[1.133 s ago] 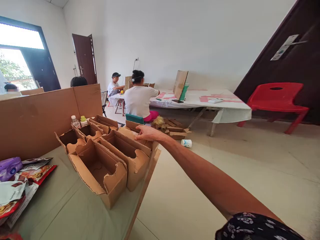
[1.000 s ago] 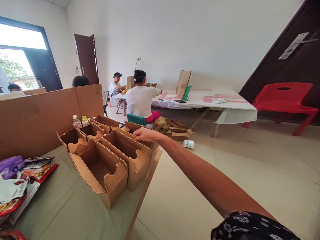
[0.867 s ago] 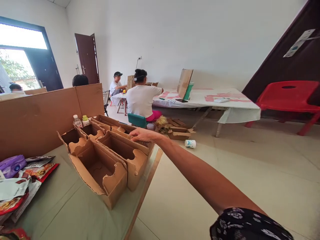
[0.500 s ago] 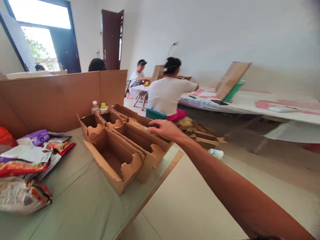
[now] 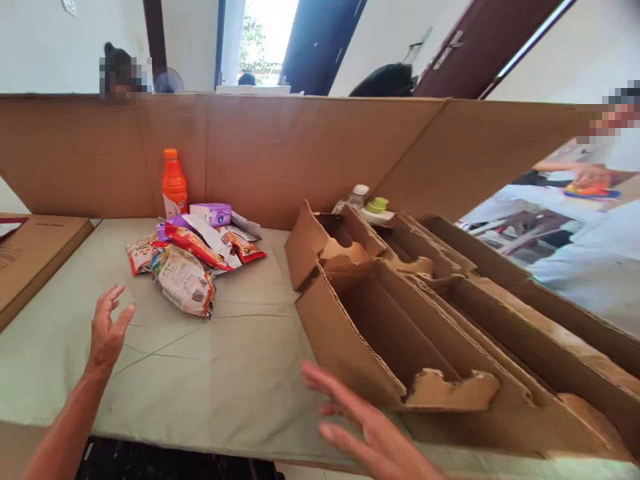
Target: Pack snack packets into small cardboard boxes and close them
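Note:
My left hand [image 5: 109, 328] hovers over the cloth-covered table [image 5: 240, 360] at the left, fingers apart and holding nothing. It is nearest a clear-wrapped snack bag [image 5: 183, 283] at the front of a pile. Behind that bag lie a red snack packet [image 5: 197, 245] and a purple-and-white tissue pack [image 5: 211, 214]. My right hand [image 5: 353, 413] is low at the front, fingers spread, with nothing in it. Just right of it stands the nearest open cardboard box [image 5: 345, 347]; I cannot tell whether they touch. Several such boxes stand side by side.
An orange drink bottle [image 5: 173, 183] stands by the cardboard partition [image 5: 290, 153] along the back. A clear bottle [image 5: 357, 197] and a green-capped container [image 5: 377, 207] are behind the boxes. A flat carton [image 5: 45, 250] lies at the left. Other people sit beyond the partition.
The view has swung left to the snack pile. My right hand has come away from the far boxes to the table's front. My left hand has come into view.

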### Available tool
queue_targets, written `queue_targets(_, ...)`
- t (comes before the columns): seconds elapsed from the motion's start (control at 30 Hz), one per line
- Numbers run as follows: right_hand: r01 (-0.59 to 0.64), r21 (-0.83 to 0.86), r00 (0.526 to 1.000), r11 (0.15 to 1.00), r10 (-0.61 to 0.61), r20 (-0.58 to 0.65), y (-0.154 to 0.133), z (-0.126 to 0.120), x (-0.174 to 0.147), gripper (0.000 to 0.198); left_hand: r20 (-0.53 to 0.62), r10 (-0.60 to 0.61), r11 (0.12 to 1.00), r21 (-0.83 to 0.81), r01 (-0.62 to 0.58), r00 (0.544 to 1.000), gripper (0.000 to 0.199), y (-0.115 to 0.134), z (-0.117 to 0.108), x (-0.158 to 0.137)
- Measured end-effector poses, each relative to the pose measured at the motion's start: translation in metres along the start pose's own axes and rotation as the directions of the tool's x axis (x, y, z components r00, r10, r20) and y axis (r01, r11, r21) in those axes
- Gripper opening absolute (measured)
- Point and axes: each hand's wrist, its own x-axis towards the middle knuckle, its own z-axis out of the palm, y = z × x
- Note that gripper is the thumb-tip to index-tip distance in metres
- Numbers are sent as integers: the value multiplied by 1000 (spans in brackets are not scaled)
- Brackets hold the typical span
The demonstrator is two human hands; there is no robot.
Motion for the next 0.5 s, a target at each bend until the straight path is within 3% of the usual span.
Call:
queue_targets(0.07,-45,10,987,999,46,-157,7,8,23,69,26,4,1000,5,-4,1000,60,-1,-13,-7)
queue_targets(0.13,-37,-70,979,997,22,-200,8,10,26,59,57,-3,1000,16,2,998,55,-4,-27,-13)
queue_targets(0.2,64,-225,963,972,-119,-242,-1,6,14,45,104,-16,1000,27,13,994,51,-10,-37,-19)
queue_targets(0.27,111,-458,873,882,-307,-380,-19,-3,0,49,160,-25,999,35,20,987,50,-15,-41,-23)
queue_targets(0.33,-24,-661,737,750,-434,-518,-40,-16,-5,67,215,-21,999,34,15,976,51,-19,-38,-28)
queue_targets(0.37,-126,-717,697,686,-453,-556,-49,-22,-5,75,240,-15,1000,29,8,971,51,-20,-34,-31)
queue_targets(0.43,-290,-754,665,589,-442,-602,-62,-35,1,82,285,3,1000,14,-7,959,50,-21,-25,-36)
queue_targets(0.5,-395,-732,634,556,-412,-655,-64,-47,9,86,322,21,1000,-6,-20,946,47,-21,-17,-42)
